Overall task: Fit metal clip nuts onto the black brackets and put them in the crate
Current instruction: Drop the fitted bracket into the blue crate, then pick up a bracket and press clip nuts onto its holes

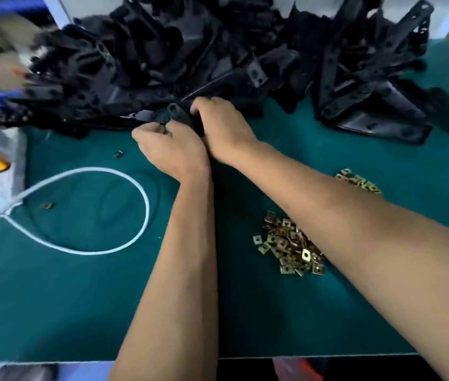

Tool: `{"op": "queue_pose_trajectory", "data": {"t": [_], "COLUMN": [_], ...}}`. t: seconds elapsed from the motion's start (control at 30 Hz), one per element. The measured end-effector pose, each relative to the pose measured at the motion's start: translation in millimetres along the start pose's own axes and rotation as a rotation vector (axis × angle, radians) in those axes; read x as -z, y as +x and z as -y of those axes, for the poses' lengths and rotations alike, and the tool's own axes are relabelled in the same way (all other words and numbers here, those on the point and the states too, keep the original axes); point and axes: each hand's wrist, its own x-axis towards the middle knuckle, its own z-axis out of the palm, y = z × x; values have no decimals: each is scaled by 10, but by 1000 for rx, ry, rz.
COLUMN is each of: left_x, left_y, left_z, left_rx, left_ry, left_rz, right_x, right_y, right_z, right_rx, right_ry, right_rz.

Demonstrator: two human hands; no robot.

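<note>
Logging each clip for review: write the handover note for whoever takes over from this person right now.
Left hand: fingers curled on the black bracket at the front of the pile; whether it holds a clip nut cannot be seen.
Right hand: grips the same bracket from the right.
Bracket pile: across the back of the green mat.
Clip nuts: heap under the right forearm, a second small heap beyond it.
Done: bracket picked. Left: finish fitting, then crate it; no crate shows clearly.

A big heap of black brackets (218, 50) covers the far side of the green table. One bracket (179, 116) lies at the heap's near edge. Brass-coloured clip nuts (289, 246) lie piled nearer, with a smaller pile (358, 180) to the right.
</note>
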Motion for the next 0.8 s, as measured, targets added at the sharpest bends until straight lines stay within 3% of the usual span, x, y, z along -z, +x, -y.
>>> {"op": "queue_pose_trajectory", "data": {"t": [0.13,0.23,0.33,0.43,0.53,0.6,0.73,0.8], "left_x": [-30,-61,-95,-80,-93,-126,-197,-204], "left_y": [20,-7,-23,-67,-204,-324,-484,-529], "left_z": [-24,-40,-77,-90,-98,-100,-74,-82], "left_rx": [94,191,458,755,743,724,735,767], "left_ry": [-53,-91,-321,-561,-489,-399,-403,-471], "left_rz": [15,75,441,925,1188,1212,1117,1078], "right_x": [-105,-72,139,475,706,742,638,561], "right_y": [60,11,-108,-286,-485,-615,-875,-973], "right_z": [-27,-157,-362,-653,-930,-1048,-1198,-1279], "right_rx": [-130,-181,-145,-8,97,89,-108,-171], "right_ry": [207,294,463,476,338,315,344,258], "right_rz": [2,-121,-258,-206,-74,-85,-300,-213]}}
